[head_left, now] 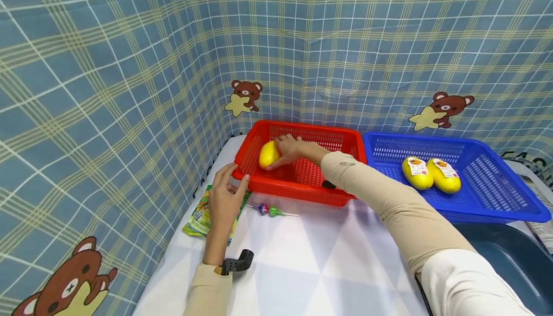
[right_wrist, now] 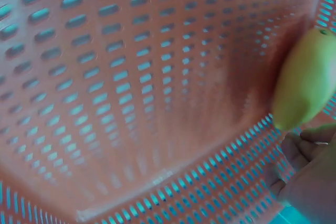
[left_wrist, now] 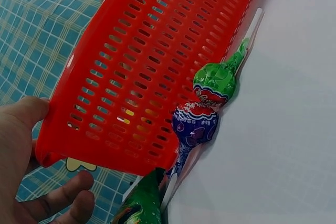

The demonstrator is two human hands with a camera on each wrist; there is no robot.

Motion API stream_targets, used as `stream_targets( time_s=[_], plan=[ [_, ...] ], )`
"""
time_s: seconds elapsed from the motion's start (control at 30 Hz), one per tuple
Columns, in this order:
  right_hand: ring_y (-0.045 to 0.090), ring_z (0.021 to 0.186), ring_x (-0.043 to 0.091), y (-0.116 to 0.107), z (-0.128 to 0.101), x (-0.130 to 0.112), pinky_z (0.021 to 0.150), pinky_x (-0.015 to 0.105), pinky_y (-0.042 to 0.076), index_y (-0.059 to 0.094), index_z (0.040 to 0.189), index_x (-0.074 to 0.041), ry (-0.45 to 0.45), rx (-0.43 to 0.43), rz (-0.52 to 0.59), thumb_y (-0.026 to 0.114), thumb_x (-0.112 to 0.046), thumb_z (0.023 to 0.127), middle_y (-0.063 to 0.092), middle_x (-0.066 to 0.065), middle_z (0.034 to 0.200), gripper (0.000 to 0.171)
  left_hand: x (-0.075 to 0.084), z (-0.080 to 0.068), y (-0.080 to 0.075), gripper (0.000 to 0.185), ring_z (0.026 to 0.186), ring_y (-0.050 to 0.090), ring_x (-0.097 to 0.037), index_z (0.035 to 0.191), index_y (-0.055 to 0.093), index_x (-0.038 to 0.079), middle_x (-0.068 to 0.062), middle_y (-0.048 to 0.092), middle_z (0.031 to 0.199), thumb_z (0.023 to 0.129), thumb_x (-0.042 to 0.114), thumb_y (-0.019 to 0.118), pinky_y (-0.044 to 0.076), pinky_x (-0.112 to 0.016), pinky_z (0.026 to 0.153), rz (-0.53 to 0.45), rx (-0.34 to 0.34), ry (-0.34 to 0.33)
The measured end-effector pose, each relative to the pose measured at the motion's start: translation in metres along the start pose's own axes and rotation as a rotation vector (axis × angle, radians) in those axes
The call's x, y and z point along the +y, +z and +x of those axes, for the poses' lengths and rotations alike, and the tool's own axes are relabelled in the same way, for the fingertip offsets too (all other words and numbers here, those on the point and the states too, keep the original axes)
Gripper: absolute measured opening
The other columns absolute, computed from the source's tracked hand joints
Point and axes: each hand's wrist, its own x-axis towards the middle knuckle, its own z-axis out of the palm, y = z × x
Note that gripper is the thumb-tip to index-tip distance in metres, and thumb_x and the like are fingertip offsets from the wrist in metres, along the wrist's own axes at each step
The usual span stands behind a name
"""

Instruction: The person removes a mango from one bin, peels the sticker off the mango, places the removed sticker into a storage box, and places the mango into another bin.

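Observation:
In the head view, a yellow mango (head_left: 269,155) lies at the left end of the red basket (head_left: 302,190). My right hand (head_left: 288,151) holds it from the right, fingers at its upper side and thumb near its lower end. The right wrist view shows the mango (right_wrist: 305,80) beside my bent fingers (right_wrist: 299,150); the far side is hidden. My left hand (head_left: 224,203) is at the basket's front left corner. In the left wrist view its thumb (left_wrist: 30,109) touches the rim, while two other fingers stand loose below.
Two labelled mangoes (head_left: 431,174) lie in a blue basket (head_left: 505,212) to the right. A green packet (head_left: 199,218) is under my left hand. Two lollipops (head_left: 269,210) lie before the red basket. A dark tub (head_left: 501,246) stands at the lower right, partly behind my right arm.

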Motion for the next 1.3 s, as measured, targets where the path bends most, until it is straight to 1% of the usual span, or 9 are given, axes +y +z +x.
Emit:
stream_targets(
  time_s=[0.13, 0.3, 0.4, 0.47, 0.63, 0.83, 0.97, 1.1, 1.3],
  plan=[
    [0.019, 0.146, 0.034, -0.029, -0.021, 0.012, 0.113, 0.063, 0.02, 0.027, 0.158, -0.006, -0.062, 0.012, -0.004, 0.065, -0.067, 0.085, 0.024, 0.014, 0.162, 0.103, 0.005, 0.005, 0.001, 0.052, 0.071, 0.062, -0.019, 0.137, 0.062, 0.012, 0.001, 0.055, 0.141, 0.094, 0.039, 0.07, 0.053, -0.033, 0.064, -0.005, -0.007, 0.013],
    [0.015, 0.148, 0.036, -0.066, -0.054, 0.014, 0.113, 0.066, 0.014, 0.035, 0.156, -0.01, -0.156, 0.093, 0.078, 0.065, -0.053, 0.093, 0.027, 0.013, 0.161, 0.082, 0.002, 0.009, -0.007, 0.049, 0.07, 0.063, -0.02, 0.136, 0.063, 0.013, 0.002, 0.056, 0.14, 0.093, 0.036, 0.072, 0.051, -0.028, 0.063, 0.028, 0.041, 0.03],
    [0.016, 0.149, 0.036, -0.078, -0.078, 0.017, 0.113, 0.068, 0.011, 0.038, 0.155, -0.011, -0.177, 0.151, 0.101, 0.063, -0.051, 0.095, 0.03, 0.013, 0.16, 0.075, -0.001, 0.009, -0.009, 0.049, 0.07, 0.064, -0.021, 0.135, 0.063, 0.013, 0.002, 0.056, 0.14, 0.093, 0.035, 0.073, 0.049, -0.022, 0.063, 0.033, 0.052, 0.035],
    [0.02, 0.148, 0.035, -0.08, -0.096, 0.021, 0.113, 0.067, 0.013, 0.041, 0.153, -0.011, -0.186, 0.186, 0.094, 0.062, -0.05, 0.096, 0.033, 0.013, 0.158, 0.072, -0.002, 0.008, -0.009, 0.049, 0.07, 0.064, -0.022, 0.136, 0.063, 0.012, 0.001, 0.056, 0.14, 0.093, 0.035, 0.072, 0.046, -0.017, 0.063, 0.025, 0.043, 0.037],
    [0.033, 0.14, 0.034, -0.071, -0.136, 0.031, 0.11, 0.064, 0.023, 0.051, 0.146, -0.008, -0.237, 0.277, 0.116, 0.065, -0.043, 0.097, 0.044, 0.013, 0.151, 0.062, -0.001, 0.005, -0.005, 0.048, 0.069, 0.064, -0.022, 0.135, 0.064, 0.01, 0.0, 0.057, 0.139, 0.093, 0.031, 0.073, 0.043, -0.009, 0.063, -0.001, 0.039, 0.044],
    [0.038, 0.136, 0.032, -0.056, -0.181, 0.043, 0.109, 0.06, 0.026, 0.056, 0.141, -0.007, -0.271, 0.327, 0.18, 0.066, -0.038, 0.096, 0.051, 0.012, 0.145, 0.056, 0.0, 0.002, -0.003, 0.046, 0.069, 0.063, -0.024, 0.135, 0.064, 0.009, -0.001, 0.057, 0.14, 0.094, 0.029, 0.072, 0.041, -0.008, 0.061, -0.019, 0.035, 0.035],
    [0.039, 0.136, 0.032, -0.046, -0.209, 0.051, 0.109, 0.061, 0.026, 0.058, 0.14, -0.008, -0.248, 0.349, 0.193, 0.067, -0.038, 0.096, 0.052, 0.012, 0.144, 0.054, 0.001, -0.001, 0.001, 0.047, 0.069, 0.063, -0.022, 0.135, 0.063, 0.01, 0.001, 0.056, 0.14, 0.094, 0.03, 0.071, 0.042, -0.009, 0.06, -0.024, 0.029, 0.021],
    [0.04, 0.135, 0.033, -0.035, -0.236, 0.061, 0.108, 0.064, 0.026, 0.06, 0.138, -0.008, -0.216, 0.37, 0.213, 0.068, -0.037, 0.095, 0.053, 0.013, 0.142, 0.052, 0.001, -0.003, 0.006, 0.046, 0.068, 0.062, -0.022, 0.135, 0.064, 0.01, 0.001, 0.057, 0.14, 0.093, 0.027, 0.072, 0.041, -0.009, 0.06, -0.039, 0.03, 0.028],
    [0.045, 0.13, 0.032, -0.02, -0.266, 0.074, 0.105, 0.06, 0.033, 0.063, 0.135, -0.008, -0.146, 0.392, 0.221, 0.071, -0.034, 0.093, 0.058, 0.012, 0.138, 0.05, 0.001, -0.004, 0.005, 0.047, 0.069, 0.061, -0.022, 0.136, 0.063, 0.009, -0.001, 0.056, 0.14, 0.093, 0.028, 0.072, 0.041, -0.008, 0.061, -0.03, 0.029, 0.036]
  ],
)
